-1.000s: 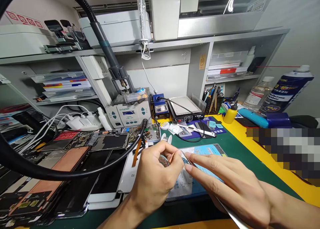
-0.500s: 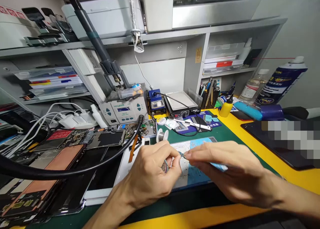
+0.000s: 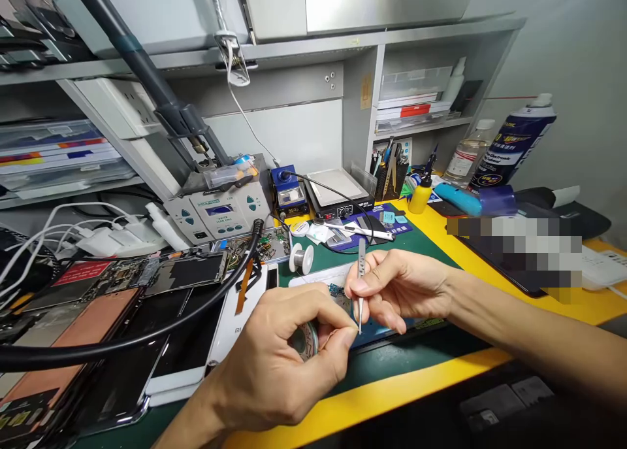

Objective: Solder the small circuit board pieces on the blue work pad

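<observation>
My left hand [image 3: 289, 351] is closed around a small round spool [image 3: 307, 340] with a printed label, seen between thumb and fingers. Its thumb and index fingertips pinch together; whatever lies between them is too fine to make out. Metal tweezers [image 3: 361, 266] stand nearly upright in my right hand [image 3: 386, 285], gripped by thumb and fingers, their tips pointing down right beside the left fingertips. Behind the hands, a small blue circuit board [image 3: 336, 290] lies on the light-and-blue work pad [image 3: 318, 276], which the hands partly cover.
A solder spool [image 3: 301, 258] stands behind the left hand. A black hose [image 3: 196, 344] arches across the left side, over phone parts [image 3: 93, 331]. The rework station [image 3: 220, 210], hot plate [image 3: 333, 191], yellow bottle [image 3: 421, 194] and spray can [image 3: 514, 142] line the back.
The right hand has drawn back from the left fingertips and now shows tweezers upright. The small blue board, earlier hidden or at the fingertips, shows on the pad. The camera view has shifted.
</observation>
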Demonstrator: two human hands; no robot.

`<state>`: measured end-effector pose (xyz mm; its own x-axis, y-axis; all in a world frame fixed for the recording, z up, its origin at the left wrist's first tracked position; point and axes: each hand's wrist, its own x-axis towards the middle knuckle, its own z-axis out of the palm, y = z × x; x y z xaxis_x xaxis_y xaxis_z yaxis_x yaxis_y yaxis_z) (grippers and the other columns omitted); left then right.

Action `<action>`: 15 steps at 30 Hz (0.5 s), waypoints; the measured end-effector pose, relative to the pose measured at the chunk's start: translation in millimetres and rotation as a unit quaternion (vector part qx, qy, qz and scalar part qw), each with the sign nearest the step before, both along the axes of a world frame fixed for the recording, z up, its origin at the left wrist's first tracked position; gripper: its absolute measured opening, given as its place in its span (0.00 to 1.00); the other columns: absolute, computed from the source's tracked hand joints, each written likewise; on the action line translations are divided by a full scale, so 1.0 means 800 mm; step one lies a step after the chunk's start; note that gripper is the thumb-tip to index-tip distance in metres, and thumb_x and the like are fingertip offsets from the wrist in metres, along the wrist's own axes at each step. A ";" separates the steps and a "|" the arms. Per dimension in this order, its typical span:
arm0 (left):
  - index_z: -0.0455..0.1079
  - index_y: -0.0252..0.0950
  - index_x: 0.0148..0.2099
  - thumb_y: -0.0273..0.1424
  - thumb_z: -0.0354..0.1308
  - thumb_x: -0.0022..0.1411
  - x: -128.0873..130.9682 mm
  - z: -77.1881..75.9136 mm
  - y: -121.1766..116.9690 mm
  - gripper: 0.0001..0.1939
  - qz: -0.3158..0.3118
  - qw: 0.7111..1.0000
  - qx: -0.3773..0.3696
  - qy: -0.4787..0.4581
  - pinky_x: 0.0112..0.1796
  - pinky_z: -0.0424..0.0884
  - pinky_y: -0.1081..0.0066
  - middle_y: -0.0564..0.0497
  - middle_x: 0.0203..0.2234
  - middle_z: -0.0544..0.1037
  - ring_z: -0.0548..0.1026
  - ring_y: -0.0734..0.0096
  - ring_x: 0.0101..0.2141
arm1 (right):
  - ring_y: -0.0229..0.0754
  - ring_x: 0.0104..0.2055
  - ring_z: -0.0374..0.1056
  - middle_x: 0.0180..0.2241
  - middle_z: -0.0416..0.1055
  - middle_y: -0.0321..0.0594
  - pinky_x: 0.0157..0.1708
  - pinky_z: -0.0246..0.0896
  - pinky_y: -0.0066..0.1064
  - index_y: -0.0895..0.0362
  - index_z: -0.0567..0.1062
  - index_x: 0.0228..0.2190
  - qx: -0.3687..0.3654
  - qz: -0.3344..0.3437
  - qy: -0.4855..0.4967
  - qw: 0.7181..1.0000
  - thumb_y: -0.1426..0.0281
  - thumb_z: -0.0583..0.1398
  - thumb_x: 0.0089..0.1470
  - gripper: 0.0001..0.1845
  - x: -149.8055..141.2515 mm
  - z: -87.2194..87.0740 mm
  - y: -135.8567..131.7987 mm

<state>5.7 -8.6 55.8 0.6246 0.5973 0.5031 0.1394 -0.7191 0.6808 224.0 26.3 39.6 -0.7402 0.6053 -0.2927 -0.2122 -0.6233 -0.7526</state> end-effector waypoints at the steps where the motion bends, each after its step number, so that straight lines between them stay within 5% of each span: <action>1: 0.71 0.33 0.32 0.18 0.58 0.58 0.001 -0.001 0.000 0.06 0.002 1.000 0.002 -0.007 0.29 0.64 0.79 0.56 0.22 0.71 0.67 0.81 0.24 | 0.37 0.16 0.75 0.24 0.82 0.46 0.14 0.71 0.21 0.66 0.80 0.26 -0.007 0.003 0.001 1.000 0.74 0.67 0.45 0.06 -0.001 -0.002 0.000; 6: 0.72 0.34 0.31 0.20 0.58 0.60 0.000 0.000 -0.003 0.07 0.045 0.998 -0.032 -0.018 0.28 0.63 0.78 0.57 0.21 0.70 0.66 0.80 0.23 | 0.40 0.19 0.77 0.25 0.82 0.45 0.16 0.73 0.23 0.65 0.80 0.28 0.038 -0.038 0.003 0.999 0.71 0.67 0.48 0.07 0.004 0.006 -0.003; 11: 0.73 0.33 0.29 0.29 0.59 0.63 0.000 0.003 -0.001 0.09 0.101 0.983 -0.154 -0.018 0.27 0.63 0.76 0.53 0.22 0.73 0.67 0.77 0.24 | 0.43 0.27 0.80 0.25 0.81 0.40 0.27 0.78 0.29 0.61 0.81 0.32 0.203 -0.145 -0.018 0.968 0.73 0.69 0.53 0.04 0.020 0.029 -0.022; 13: 0.73 0.33 0.28 0.31 0.60 0.61 0.002 0.004 0.003 0.10 0.130 0.974 -0.183 -0.033 0.26 0.62 0.76 0.54 0.21 0.72 0.66 0.77 0.24 | 0.42 0.30 0.80 0.28 0.82 0.37 0.33 0.78 0.29 0.56 0.82 0.36 0.421 -0.215 -0.125 0.872 0.75 0.67 0.56 0.04 0.022 0.034 -0.038; 15: 0.73 0.33 0.28 0.33 0.61 0.60 0.003 0.004 0.006 0.10 0.154 0.964 -0.207 -0.054 0.25 0.61 0.76 0.55 0.20 0.70 0.64 0.78 0.23 | 0.43 0.39 0.81 0.35 0.83 0.39 0.41 0.76 0.28 0.54 0.82 0.38 0.633 -0.269 -0.193 0.700 0.80 0.66 0.54 0.11 0.022 0.033 -0.054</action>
